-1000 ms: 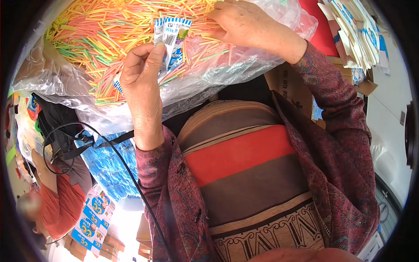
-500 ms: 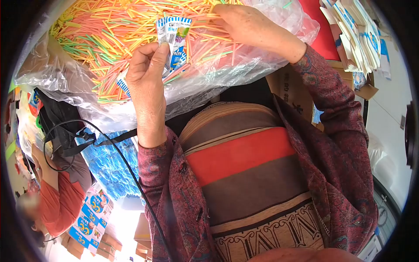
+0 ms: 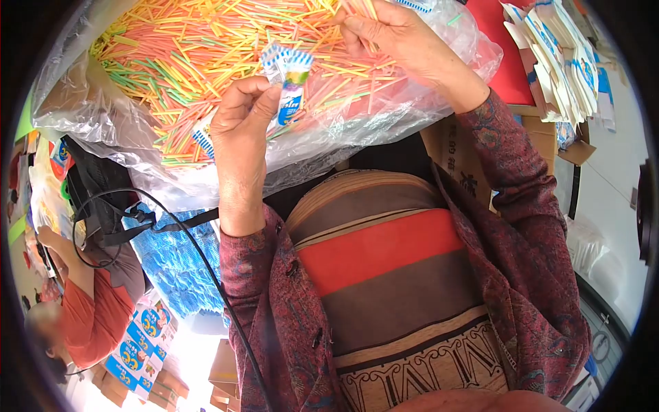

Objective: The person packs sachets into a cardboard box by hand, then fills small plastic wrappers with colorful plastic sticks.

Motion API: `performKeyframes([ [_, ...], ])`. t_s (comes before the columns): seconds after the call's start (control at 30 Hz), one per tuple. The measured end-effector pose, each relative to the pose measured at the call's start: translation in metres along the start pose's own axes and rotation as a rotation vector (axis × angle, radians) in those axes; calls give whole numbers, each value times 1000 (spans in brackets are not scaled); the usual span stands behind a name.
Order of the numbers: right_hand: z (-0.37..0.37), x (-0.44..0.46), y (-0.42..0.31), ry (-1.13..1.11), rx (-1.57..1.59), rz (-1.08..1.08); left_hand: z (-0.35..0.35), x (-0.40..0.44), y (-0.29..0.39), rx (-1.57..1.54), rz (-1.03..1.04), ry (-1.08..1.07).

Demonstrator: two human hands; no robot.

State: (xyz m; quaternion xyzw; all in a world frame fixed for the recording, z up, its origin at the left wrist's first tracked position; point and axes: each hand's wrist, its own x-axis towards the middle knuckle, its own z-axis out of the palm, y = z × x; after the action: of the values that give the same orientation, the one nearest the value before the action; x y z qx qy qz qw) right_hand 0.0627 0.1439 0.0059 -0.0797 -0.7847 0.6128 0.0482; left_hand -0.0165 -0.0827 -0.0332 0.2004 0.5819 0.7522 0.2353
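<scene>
My left hand pinches small printed sachets between thumb and fingers; they have blue-and-white striped ends and fruit pictures. Another striped packet end shows beside this hand, partly hidden behind it. Up at the top, my right hand is closed on several thin pink and yellow sticks, held above the heap. Below both hands spreads a large pile of thin coloured sticks, pink, yellow, orange and green, lying on clear plastic sheeting.
Flattened printed cartons are stacked at the right, near a red surface and a cardboard box. Blue packets fill a bag at lower left. A black cable crosses my left side. A person in a red top is at far left.
My right hand has lifted out of the pile, now showing several sticks in its fingers. My left hand has shifted slightly down and right, and the sachets have tilted.
</scene>
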Motion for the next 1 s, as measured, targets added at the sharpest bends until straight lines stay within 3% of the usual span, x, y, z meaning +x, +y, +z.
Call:
performKeyframes([
  [0.07,2,0,2,-7,79,35,-1,0,-1,14,-3,-5],
  [0.2,14,-3,42,97,-35,-179,1,0,-2,-8,23,53],
  [0.3,17,-12,50,133,-413,-169,-1,-1,-2,63,117,36],
  [0.33,17,-12,48,131,-410,-171,-1,-2,-4,66,117,39],
  [0.47,8,-7,6,233,-156,-204,0,1,-10,251,237,31],
  [0.53,14,-12,-30,231,687,-44,2,3,-9,496,403,47],
  [0.6,23,-18,-36,202,720,-72,5,4,-10,615,487,53],
  [0.7,31,-22,-40,136,790,-131,8,2,-13,592,359,83],
  [0.8,34,-27,-36,152,135,-392,5,-1,-14,559,315,67],
  [0.93,34,-27,-24,169,-115,-456,12,-5,-9,386,179,47],
  [1.0,36,-28,-25,186,-94,-486,11,-6,-9,310,119,44],
])
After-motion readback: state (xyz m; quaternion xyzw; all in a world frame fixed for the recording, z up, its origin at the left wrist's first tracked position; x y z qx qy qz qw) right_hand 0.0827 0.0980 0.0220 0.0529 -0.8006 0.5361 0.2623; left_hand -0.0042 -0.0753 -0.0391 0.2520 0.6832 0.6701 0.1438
